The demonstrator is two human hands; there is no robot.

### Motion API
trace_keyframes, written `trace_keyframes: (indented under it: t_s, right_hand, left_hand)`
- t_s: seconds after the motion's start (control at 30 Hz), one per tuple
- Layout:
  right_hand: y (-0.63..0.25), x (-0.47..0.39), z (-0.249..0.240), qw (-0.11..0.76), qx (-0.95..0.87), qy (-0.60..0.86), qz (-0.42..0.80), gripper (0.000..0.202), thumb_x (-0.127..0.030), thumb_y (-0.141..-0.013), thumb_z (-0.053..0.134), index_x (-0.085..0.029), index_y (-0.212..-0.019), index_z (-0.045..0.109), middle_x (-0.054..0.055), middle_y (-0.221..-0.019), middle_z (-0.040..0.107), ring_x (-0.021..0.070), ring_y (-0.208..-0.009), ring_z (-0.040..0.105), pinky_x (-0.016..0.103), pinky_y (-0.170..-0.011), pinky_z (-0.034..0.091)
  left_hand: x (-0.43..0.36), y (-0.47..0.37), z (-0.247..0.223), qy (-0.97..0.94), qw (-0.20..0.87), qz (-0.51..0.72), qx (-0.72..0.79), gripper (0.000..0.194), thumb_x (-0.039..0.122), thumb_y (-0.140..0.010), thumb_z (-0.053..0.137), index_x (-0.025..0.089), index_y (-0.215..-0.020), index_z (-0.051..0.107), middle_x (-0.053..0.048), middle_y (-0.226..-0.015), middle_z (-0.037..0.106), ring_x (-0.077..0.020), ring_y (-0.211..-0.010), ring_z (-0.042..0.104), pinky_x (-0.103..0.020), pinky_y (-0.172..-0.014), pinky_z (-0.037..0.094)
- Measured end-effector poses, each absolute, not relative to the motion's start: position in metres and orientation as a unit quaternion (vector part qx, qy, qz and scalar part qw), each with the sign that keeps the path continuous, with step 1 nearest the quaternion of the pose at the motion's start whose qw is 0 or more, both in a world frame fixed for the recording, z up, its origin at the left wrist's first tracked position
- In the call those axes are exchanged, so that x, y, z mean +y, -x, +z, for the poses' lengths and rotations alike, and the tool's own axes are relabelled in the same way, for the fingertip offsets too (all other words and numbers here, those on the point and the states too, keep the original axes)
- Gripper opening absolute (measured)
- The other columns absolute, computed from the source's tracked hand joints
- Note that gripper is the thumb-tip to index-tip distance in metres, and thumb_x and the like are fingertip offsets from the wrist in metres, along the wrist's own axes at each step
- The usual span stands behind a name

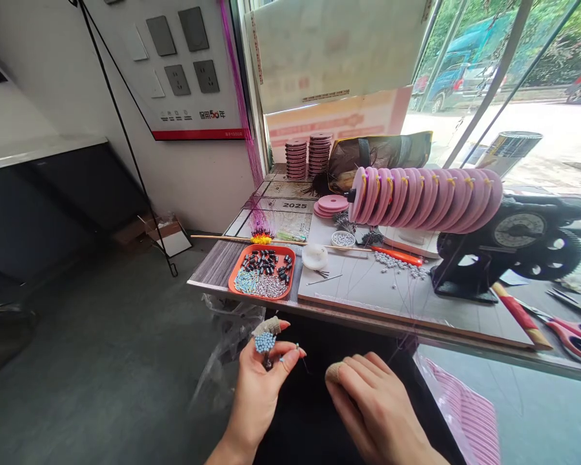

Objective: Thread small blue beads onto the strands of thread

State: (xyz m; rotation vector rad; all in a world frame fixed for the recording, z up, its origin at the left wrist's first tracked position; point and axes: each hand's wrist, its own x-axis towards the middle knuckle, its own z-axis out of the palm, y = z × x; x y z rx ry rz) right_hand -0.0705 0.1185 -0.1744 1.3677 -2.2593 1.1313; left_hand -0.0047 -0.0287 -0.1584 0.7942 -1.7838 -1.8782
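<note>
My left hand (266, 374), its index finger wrapped in tape, pinches a small bundle of light blue beads (265, 342) on dark stems. A thin pin or thread shows at its thumb tip. To the right, my right hand (368, 400) is curled with its back to the camera, a taped fingertip showing; what its fingers hold is too small or hidden to make out. An orange tray (292, 274) just above the left hand, on the table, holds black parts, light blue pieces and silvery bits.
A black winding machine (469, 278) carries pink discs (426, 197). On the table (213, 258) are a thin stick (223, 238), a bowl of beads (343, 239), a white round piece (314, 256), an orange knife (397, 256), pink-handled scissors (574, 336) and stacked spools (296, 159).
</note>
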Motion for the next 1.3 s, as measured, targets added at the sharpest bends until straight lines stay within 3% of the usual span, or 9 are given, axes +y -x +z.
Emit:
trace_keyframes:
  t_s: [0.17, 0.3, 0.53, 0.67, 0.77, 0.87, 0.97, 1.07, 1.3]
  right_hand:
    - [0.072, 0.121, -0.165, 0.099, -0.768, -0.471, 0.422, 0.017, -0.013, -0.087, 0.038, -0.019, -0.074, 0.046, -0.003, -0.06, 0.051, 0.0107, -0.053, 0.044, 0.026, -0.057, 0.03]
    - [0.073, 0.123, -0.16, 0.092, -0.77, -0.468, 0.424, 0.015, -0.013, -0.087, 0.04, -0.019, -0.074, 0.046, -0.003, -0.062, 0.052, 0.0102, -0.053, 0.047, 0.026, -0.056, 0.031]
    - [0.075, 0.117, -0.155, 0.099, -0.786, -0.447, 0.417, 0.017, -0.015, -0.087, 0.04, -0.019, -0.073, 0.048, -0.003, -0.061, 0.054, 0.0111, -0.053, 0.05, 0.025, -0.055, 0.034]
    - [0.075, 0.112, -0.157, 0.045, -0.774, -0.436, 0.458, 0.006, -0.022, -0.087, 0.045, -0.019, -0.087, 0.051, -0.002, -0.067, 0.055, 0.0112, -0.055, 0.051, 0.023, -0.053, 0.038]
    - [0.075, 0.108, -0.16, -0.012, -0.769, -0.42, 0.481, 0.012, -0.023, -0.087, 0.046, -0.02, -0.076, 0.047, -0.003, -0.063, 0.054, 0.0102, -0.053, 0.05, 0.02, -0.052, 0.038]
    - [0.075, 0.105, -0.163, -0.007, -0.772, -0.414, 0.482, 0.017, -0.021, -0.089, 0.042, -0.02, -0.072, 0.045, -0.003, -0.063, 0.054, 0.0097, -0.053, 0.049, 0.02, -0.053, 0.038]
    - [0.074, 0.104, -0.164, 0.028, -0.775, -0.426, 0.466, 0.016, -0.022, -0.089, 0.043, -0.021, -0.073, 0.044, -0.004, -0.06, 0.05, 0.0096, -0.05, 0.046, 0.02, -0.05, 0.037]
    - [0.074, 0.106, -0.164, 0.036, -0.771, -0.441, 0.457, 0.015, -0.021, -0.089, 0.043, -0.021, -0.073, 0.043, -0.004, -0.06, 0.05, 0.0094, -0.049, 0.045, 0.019, -0.048, 0.036]
    - [0.078, 0.111, -0.162, 0.085, -0.772, -0.49, 0.396, 0.011, -0.013, -0.086, 0.04, -0.02, -0.079, 0.046, -0.001, -0.064, 0.054, 0.0122, -0.053, 0.05, 0.023, -0.051, 0.038]
  left_hand:
    - [-0.029, -0.001, -0.161, -0.243, 0.271, -0.546, -0.754, 0.01, 0.023, -0.069, 0.07, 0.026, -0.078, 0.07, -0.003, -0.075, 0.072, -0.0216, -0.07, 0.067, -0.032, -0.073, 0.05]
    - [-0.027, -0.002, -0.157, -0.22, 0.293, -0.507, -0.78, 0.009, 0.02, -0.066, 0.072, 0.029, -0.068, 0.073, -0.004, -0.084, 0.072, -0.0242, -0.076, 0.067, -0.033, -0.076, 0.05]
    - [-0.021, -0.003, -0.159, -0.171, 0.305, -0.478, -0.806, 0.019, 0.015, -0.065, 0.071, 0.031, -0.075, 0.074, -0.003, -0.08, 0.074, -0.0231, -0.073, 0.069, -0.03, -0.075, 0.053]
    - [-0.021, -0.003, -0.166, -0.111, 0.324, -0.461, -0.819, 0.027, 0.01, -0.065, 0.07, 0.03, -0.084, 0.073, -0.001, -0.084, 0.075, -0.0212, -0.074, 0.07, -0.027, -0.074, 0.055]
    - [-0.02, -0.002, -0.166, -0.068, 0.315, -0.448, -0.834, 0.025, 0.01, -0.068, 0.065, 0.026, -0.086, 0.071, -0.002, -0.092, 0.074, -0.0205, -0.079, 0.07, -0.027, -0.074, 0.055]
    - [-0.02, -0.001, -0.162, -0.119, 0.263, -0.509, -0.811, 0.019, 0.014, -0.071, 0.063, 0.023, -0.087, 0.067, -0.003, -0.095, 0.072, -0.016, -0.074, 0.068, -0.023, -0.069, 0.054]
    - [-0.019, 0.003, -0.16, -0.187, 0.245, -0.627, -0.716, 0.024, 0.019, -0.071, 0.066, 0.023, -0.095, 0.061, 0.001, -0.081, 0.071, -0.0096, -0.059, 0.06, -0.018, -0.059, 0.048]
    - [-0.02, 0.007, -0.161, -0.224, 0.247, -0.686, -0.646, 0.032, 0.024, -0.068, 0.071, 0.024, -0.097, 0.056, 0.005, -0.064, 0.066, -0.0103, -0.061, 0.058, -0.02, -0.064, 0.046]
    - [-0.026, 0.006, -0.151, -0.229, 0.262, -0.598, -0.722, 0.026, 0.025, -0.066, 0.072, 0.02, -0.088, 0.059, 0.005, -0.055, 0.062, -0.0101, -0.05, 0.05, -0.022, -0.058, 0.042]
